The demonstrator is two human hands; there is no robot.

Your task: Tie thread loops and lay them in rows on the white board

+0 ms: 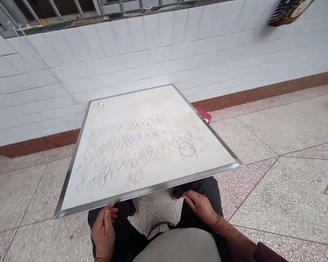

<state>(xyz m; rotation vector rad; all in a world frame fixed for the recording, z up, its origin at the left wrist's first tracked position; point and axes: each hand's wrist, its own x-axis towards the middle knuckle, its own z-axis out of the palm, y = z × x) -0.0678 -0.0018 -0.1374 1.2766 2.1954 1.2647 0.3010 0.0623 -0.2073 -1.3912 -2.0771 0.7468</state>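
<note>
The left hand (104, 229) and right hand (200, 207), both pinched, whether on anything I cannot tell, are by the table's (142, 103) near edge, beyond which overlapping round loops (187, 143) lie ahead of the right, the nearer hand, beside slanting figure-eight loops (128, 141).

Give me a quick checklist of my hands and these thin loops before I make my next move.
1. Left hand free: cannot tell; its fingertips are pinched at the near edge of the white board, and anything held is too small to make out.
2. Right hand away from the loops: ok, it is over the right thigh.
3. Twisted loops within the board's metal rim: ok, in uneven rows.
4. Round loops separated: not ok, several overlap.
5. Small pink-and-white item apart from the loops: ok, near the far left corner.
</note>
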